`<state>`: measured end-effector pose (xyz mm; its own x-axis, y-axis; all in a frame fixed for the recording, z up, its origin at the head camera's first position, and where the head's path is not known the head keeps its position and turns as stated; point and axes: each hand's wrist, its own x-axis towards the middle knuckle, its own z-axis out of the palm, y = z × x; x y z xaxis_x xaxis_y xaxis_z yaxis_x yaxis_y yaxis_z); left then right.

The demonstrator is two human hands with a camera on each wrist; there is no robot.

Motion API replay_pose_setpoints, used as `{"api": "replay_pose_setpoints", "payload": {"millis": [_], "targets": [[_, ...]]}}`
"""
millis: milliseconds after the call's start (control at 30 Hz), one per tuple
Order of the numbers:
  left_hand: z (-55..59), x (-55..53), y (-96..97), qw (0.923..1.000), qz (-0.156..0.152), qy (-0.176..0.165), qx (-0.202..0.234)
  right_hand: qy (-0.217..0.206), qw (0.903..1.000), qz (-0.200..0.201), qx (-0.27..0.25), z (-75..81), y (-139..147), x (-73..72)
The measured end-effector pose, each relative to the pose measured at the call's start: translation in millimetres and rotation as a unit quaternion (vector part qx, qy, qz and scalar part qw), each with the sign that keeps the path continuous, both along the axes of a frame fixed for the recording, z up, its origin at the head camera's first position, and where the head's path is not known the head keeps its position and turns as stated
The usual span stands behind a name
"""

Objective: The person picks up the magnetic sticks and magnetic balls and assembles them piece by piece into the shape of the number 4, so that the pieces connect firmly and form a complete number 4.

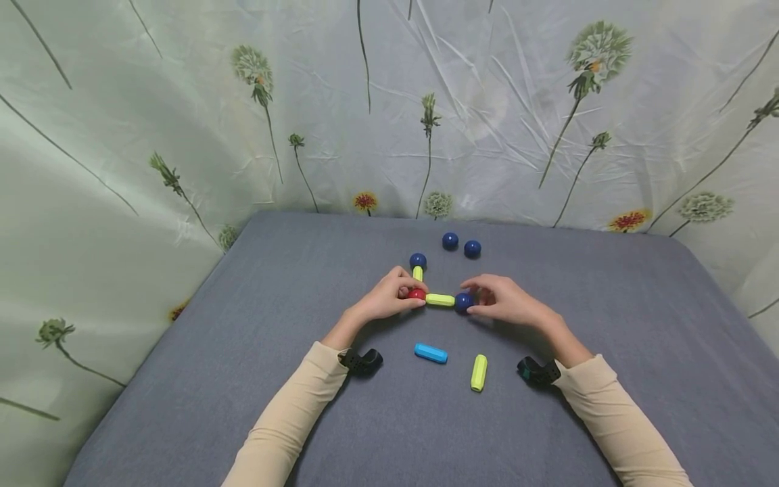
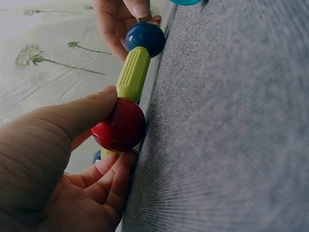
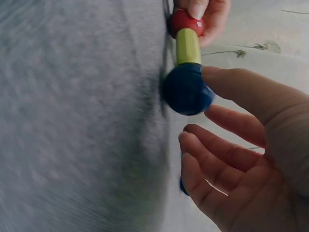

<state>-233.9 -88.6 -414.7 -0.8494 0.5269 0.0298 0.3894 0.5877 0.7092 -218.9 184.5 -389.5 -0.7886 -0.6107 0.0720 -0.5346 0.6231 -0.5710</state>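
Note:
In the head view my left hand [image 1: 389,295] pinches a red ball [image 2: 123,126] between thumb and fingers. A yellow-green rod [image 1: 440,299] runs from the red ball to a blue ball [image 3: 187,89] on the right. My right hand [image 1: 506,299] has its thumb and index finger at that blue ball, its other fingers loosely bent. Another yellow-green rod [image 1: 418,273] leads from the red ball toward the back, with a second blue ball [image 1: 418,260] at its far end. Part of the red ball is hidden by the left fingers.
Nearer the front, a light blue rod [image 1: 431,353] and a loose yellow-green rod [image 1: 479,373] lie on the grey cloth surface [image 1: 365,433]. Two loose blue balls, one left [image 1: 450,241] and one right [image 1: 473,249], sit farther back. A flower-patterned curtain [image 1: 341,135] hangs behind.

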Motion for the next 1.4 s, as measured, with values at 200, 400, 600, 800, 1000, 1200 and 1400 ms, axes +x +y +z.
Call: {"api": "replay_pose_setpoints", "payload": {"millis": [200,400,600,800,1000,1200,1400], "targets": [[-0.4,0.4,-0.8,1.0,-0.003,0.0,0.005,0.045,0.9989,-0.011,0.002,10.8,0.5,7.6],[-0.7,-0.2,-0.3,1.0,-0.004,0.003,0.004,0.064,0.9979,0.013,0.001,20.9,-8.7,16.5],[-0.3,-0.1,0.5,1.0,0.001,0.001,0.001,0.065,0.9973,0.034,-0.005,25.4,-18.6,24.7],[-0.5,0.4,0.4,1.0,0.003,0.002,0.001,0.055,0.9961,0.068,-0.007,24.8,-30.9,33.4],[0.0,1.2,0.0,1.0,0.0,0.009,0.001,0.039,0.9934,0.107,-0.011,19.7,-41.2,39.0],[-0.5,1.1,-0.1,0.9999,0.0,0.011,0.001,0.007,0.9898,0.143,-0.003,13.0,-50.3,45.3],[-1.4,0.3,0.3,1.0,0.0,0.006,0.001,-0.028,0.9866,0.16,0.013,8.5,-58.3,51.5]]}}
